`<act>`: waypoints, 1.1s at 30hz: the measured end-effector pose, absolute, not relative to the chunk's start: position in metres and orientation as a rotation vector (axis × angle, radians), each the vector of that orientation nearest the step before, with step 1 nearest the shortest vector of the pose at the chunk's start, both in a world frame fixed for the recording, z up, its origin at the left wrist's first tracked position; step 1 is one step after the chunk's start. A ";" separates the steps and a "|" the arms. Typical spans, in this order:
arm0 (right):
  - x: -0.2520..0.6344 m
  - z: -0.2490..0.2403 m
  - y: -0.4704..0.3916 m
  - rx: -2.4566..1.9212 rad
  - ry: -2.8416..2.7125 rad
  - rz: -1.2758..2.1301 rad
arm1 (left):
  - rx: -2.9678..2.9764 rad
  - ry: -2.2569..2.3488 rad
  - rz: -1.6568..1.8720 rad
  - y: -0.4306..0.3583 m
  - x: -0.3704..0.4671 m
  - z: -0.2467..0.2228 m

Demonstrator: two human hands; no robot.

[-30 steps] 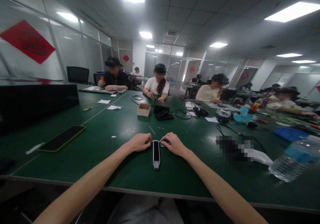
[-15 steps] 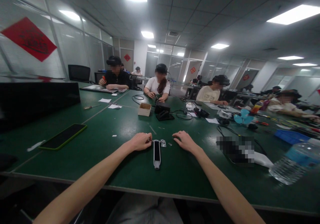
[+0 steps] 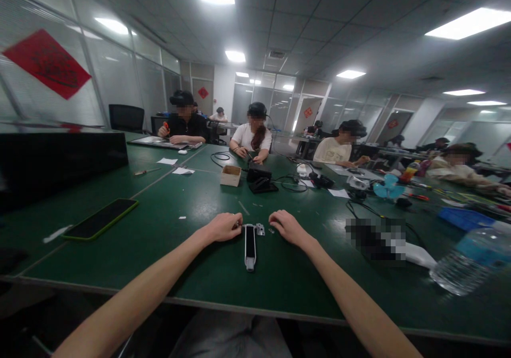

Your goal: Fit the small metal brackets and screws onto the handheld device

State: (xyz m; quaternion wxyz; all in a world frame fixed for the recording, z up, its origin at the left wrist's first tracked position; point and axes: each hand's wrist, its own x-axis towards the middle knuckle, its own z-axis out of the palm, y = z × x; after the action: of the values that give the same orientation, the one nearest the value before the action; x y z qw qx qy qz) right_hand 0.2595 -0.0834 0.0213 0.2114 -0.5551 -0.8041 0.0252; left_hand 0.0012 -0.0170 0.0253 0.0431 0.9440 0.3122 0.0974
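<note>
A slim white-framed device with a dark face (image 3: 250, 243) lies lengthwise in front of me on the green table (image 3: 295, 289). Beside its top left corner rests my left hand (image 3: 225, 226), fingers curled closed; whatever they may hold is hidden. A small silver metal plate with holes (image 3: 261, 229) lies against the device's upper right. Just right of that plate are tiny loose parts (image 3: 271, 231), too small to name. My right hand (image 3: 288, 226) is nearest to them, fingers bent and slightly apart, with nothing visible in it.
To the left lies a phone with a green edge (image 3: 101, 218). A small cardboard box (image 3: 230, 176) and a black stand (image 3: 261, 179) are farther ahead. At right are a water bottle (image 3: 469, 259) and a blue tray (image 3: 465, 218). Several people sit around the tables.
My right hand has moved slightly left, closer to the tiny parts, and its fingers have bent inward. My left hand and the device look unmoved.
</note>
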 end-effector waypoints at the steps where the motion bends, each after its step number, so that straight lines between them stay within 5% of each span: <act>1: 0.255 0.021 -0.084 -1.491 -2.237 0.086 | 2.895 0.957 0.301 -0.017 0.001 0.025; 33: 0.226 0.017 -0.089 -1.403 -2.138 0.233 | 2.866 0.970 0.278 -0.019 0.003 0.026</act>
State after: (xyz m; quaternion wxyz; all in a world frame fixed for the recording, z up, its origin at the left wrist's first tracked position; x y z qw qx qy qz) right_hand 0.2263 -0.0894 0.0170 0.2829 -0.5242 -0.7985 0.0870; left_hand 0.0026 -0.0186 0.0258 0.0514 0.9420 0.3187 0.0914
